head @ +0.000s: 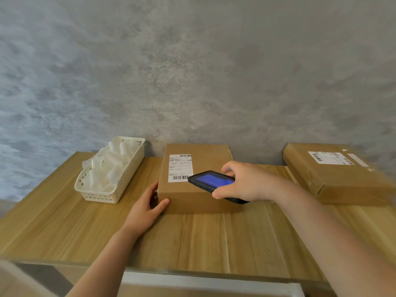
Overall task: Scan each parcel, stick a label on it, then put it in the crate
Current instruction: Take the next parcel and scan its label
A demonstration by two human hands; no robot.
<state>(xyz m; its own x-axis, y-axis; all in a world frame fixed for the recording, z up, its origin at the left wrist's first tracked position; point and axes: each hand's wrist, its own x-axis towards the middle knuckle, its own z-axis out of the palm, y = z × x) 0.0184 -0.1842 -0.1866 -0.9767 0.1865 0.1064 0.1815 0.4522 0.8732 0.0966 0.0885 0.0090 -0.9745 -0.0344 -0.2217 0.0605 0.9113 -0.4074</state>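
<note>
Basket [120, 185]: white, perforated plastic, sitting at the left of the frame on the table [214, 239], its far end toward the wall [192, 71]. It is holding a heap of white pieces; what they are cannot be told.

Left hand [147, 205]: reaching in from the lower left and gripping the near left corner of the box [203, 196], thumb lying along the front face, fingers curling round the left side.

Box: brown cardboard, sitting flat at the centre of the frame, its back edge against the wall. A white label [179, 167] with barcodes at top and bottom is lying on the left part of its lid.

Scanner [214, 182]: black handheld with a blue lit screen, hovering over the right part of the lid, its tip pointing left at the label's lower barcode.

Right hand [244, 182]: coming in from the lower right and clasping the scanner, thumb on the near edge, fingers wrapping over the far edge.

Second box [342, 181]: flatter, brown, lying at the right of the frame, well apart from the first, carrying its own white label [330, 157].

Table: light wood grain, bearing all of the above.

Wall: mottled grey, filling the upper frame.
</note>
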